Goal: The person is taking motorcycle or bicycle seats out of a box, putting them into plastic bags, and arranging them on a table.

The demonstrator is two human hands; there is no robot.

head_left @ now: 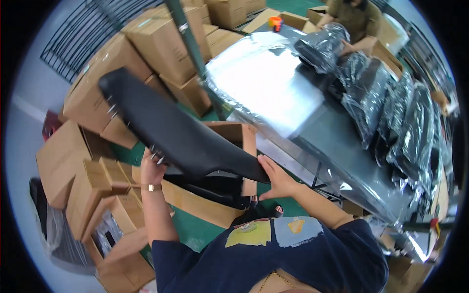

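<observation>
A long black padded seat, like a motorcycle seat (171, 128), is held up slantwise in front of me, its wide end at the upper left. Metal bolts stick out along its lower left edge. My left hand (153, 169) grips that edge from underneath beside the bolts, with its fingers partly hidden. At the narrow end, my right hand (277, 177) is closed around the tip. Below the seat stands an open cardboard box (198, 202) with black pieces (215, 191) inside, partly covered by the seat.
To my right, a long table (312, 115) carries shiny silver sheeting (259, 73) and several plastic-wrapped black seats (366, 93). A co-worker (359, 22) handles one at the far end. Cardboard boxes (161, 46) are stacked at the left, near a green post (188, 44). An open box (115, 224) stands lower left.
</observation>
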